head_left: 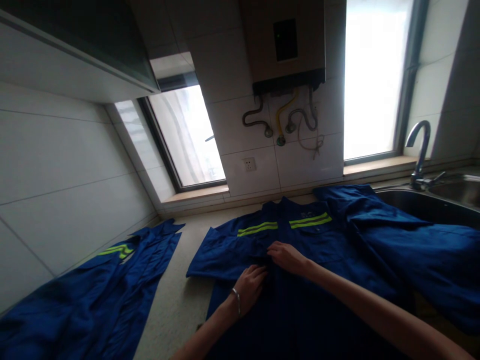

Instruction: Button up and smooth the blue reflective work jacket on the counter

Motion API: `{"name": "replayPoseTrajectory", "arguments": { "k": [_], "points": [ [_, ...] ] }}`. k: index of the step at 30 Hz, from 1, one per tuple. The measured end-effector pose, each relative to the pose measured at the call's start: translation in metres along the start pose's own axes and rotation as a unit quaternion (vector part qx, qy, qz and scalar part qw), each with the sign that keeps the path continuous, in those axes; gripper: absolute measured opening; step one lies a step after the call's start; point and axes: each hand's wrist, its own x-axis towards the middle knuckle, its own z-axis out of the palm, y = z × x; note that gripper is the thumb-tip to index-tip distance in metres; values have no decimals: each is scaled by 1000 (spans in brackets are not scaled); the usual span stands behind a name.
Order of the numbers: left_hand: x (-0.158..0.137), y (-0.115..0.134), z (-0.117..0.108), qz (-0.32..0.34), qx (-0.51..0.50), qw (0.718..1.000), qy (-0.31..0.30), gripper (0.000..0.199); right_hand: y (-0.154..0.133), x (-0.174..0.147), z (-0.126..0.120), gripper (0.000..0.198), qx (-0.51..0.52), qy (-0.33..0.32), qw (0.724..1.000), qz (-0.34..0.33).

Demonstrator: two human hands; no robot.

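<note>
A dark blue work jacket (315,250) with yellow-green reflective chest stripes lies spread on the counter, its collar toward the wall. One sleeve (221,255) is folded across the left part of the front. My right hand (287,256) pinches the cloth near the middle of the front, just below the stripes. Lower and to the left, my left hand (252,287), with a bracelet at the wrist, has its fingers curled on the cloth by the sleeve's end. The fingertips of both hands are partly hidden in dark folds.
Another blue garment (123,290) with reflective stripes lies on the counter (165,300) at left. At right is a sink (405,202) with a faucet (422,150), and blue cloth (435,250) reaches along its front edge. A water heater (287,45) hangs above.
</note>
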Motion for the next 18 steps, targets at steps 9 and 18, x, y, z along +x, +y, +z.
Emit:
{"name": "replayPoseTrajectory", "arguments": {
  "k": [9, 18],
  "points": [
    [-3, 3, -1, 0, -54, 998, 29, 43, -9, -6, 12, 20, 168, 42, 985, 25],
    [-4, 6, -5, 8, -59, 998, 26, 40, -6, -14, 14, 21, 186, 30, 982, 12]
  ]
}}
